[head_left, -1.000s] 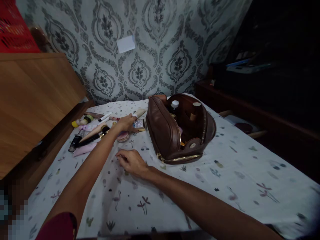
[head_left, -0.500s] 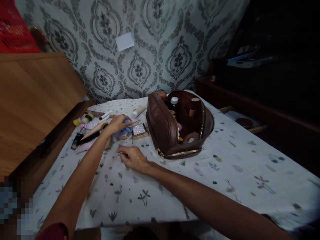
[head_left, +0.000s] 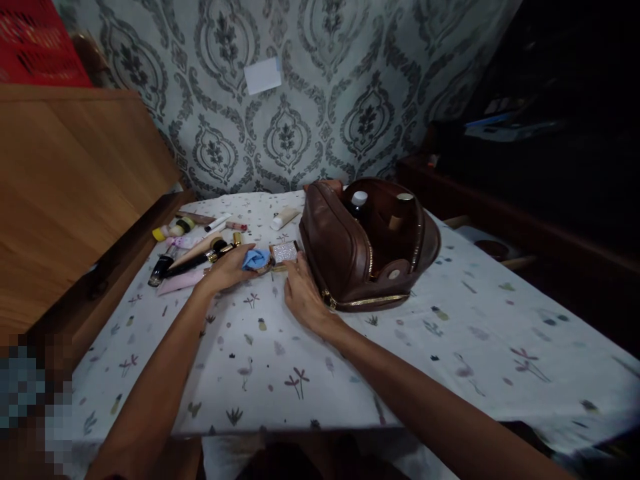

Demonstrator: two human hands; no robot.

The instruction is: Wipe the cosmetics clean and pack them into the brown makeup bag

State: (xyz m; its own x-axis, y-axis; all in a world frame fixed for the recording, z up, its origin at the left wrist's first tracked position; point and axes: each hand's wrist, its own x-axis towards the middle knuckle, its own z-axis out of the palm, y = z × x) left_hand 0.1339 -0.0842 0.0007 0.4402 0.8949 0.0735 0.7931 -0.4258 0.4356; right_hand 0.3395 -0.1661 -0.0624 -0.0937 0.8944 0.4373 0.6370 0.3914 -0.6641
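The cloth on the worktop (head_left: 340, 407) looks loose, so a dragging forearm could ruck it and shift everything lying on it. The brown bag (head_left: 333, 243) stands unzipped beside the right hand (head_left: 306, 293); a careless wrist could nudge or tip it, knocking over the white-capped bottle (head_left: 359, 199) inside. The left hand (head_left: 227, 271) reaches past loose cosmetics, and its wrist could roll the dark tube (head_left: 187, 265) or the pink tube (head_left: 180, 283) beneath it. The glittery case (head_left: 285, 252) lies between the hands, just left of the bag, with the right fingers at its near corner; an off-centre push could send it into the blue bundle (head_left: 257, 259) on its left. That bundle looks soft and could slip out if held only by its edge.

At the right, the furniture fades into black. The bag's floor is too dark to read. The left grip is curved narrowly around the blue bundle, but whether it is closed on it I cannot tell; the right grip is partly bent against the case, its pinch likewise unclear. What sits under the bundle is mostly covered, and every label is too small to read.
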